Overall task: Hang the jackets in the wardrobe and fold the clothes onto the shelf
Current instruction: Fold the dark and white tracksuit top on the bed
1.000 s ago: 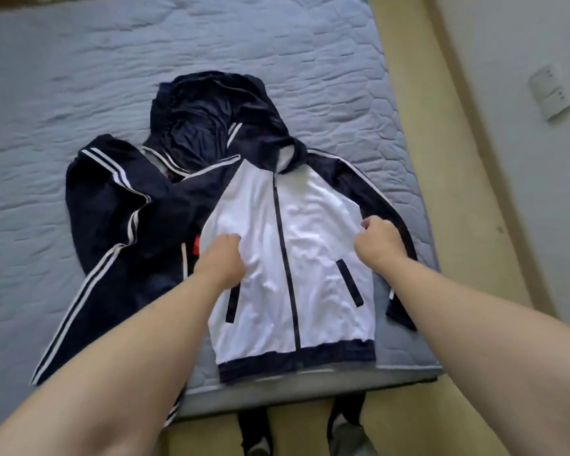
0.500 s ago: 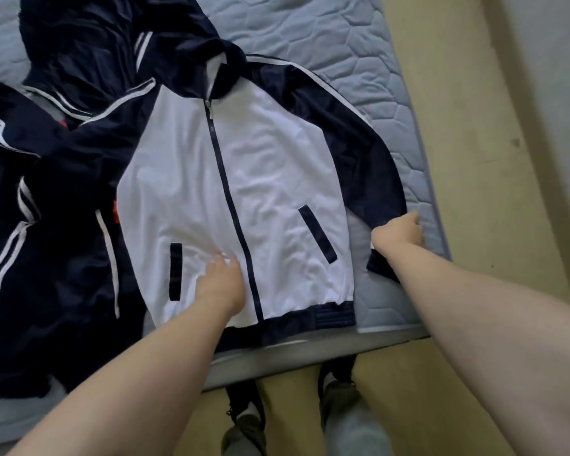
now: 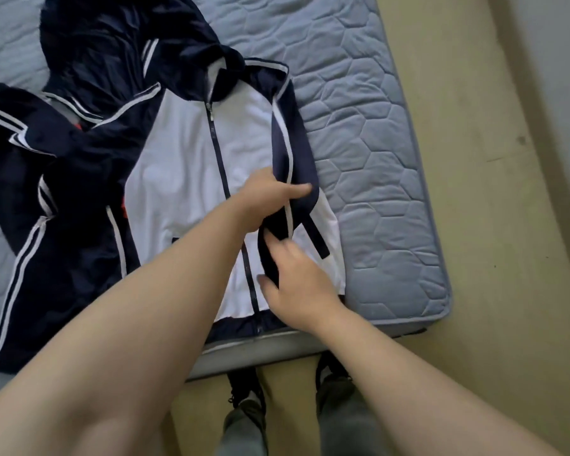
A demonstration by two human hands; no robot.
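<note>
Jacket (image 3: pixel 191 179), white front, navy sleeves, zipped, face up at the near edge of a mattress (image 3: pixel 375 159), partly overlying a second navy jacket (image 3: pixel 46 199); its right sleeve (image 3: pixel 293 159) lies folded in over the chest. Left hand (image 3: pixel 264 199) grips the sleeve mid-length, thumb on top; right hand (image 3: pixel 297 281) pinches the cuff end. To do well, probably: lay the sleeve flat along the side seam, smooth it, then fold the other sleeve likewise.
</note>
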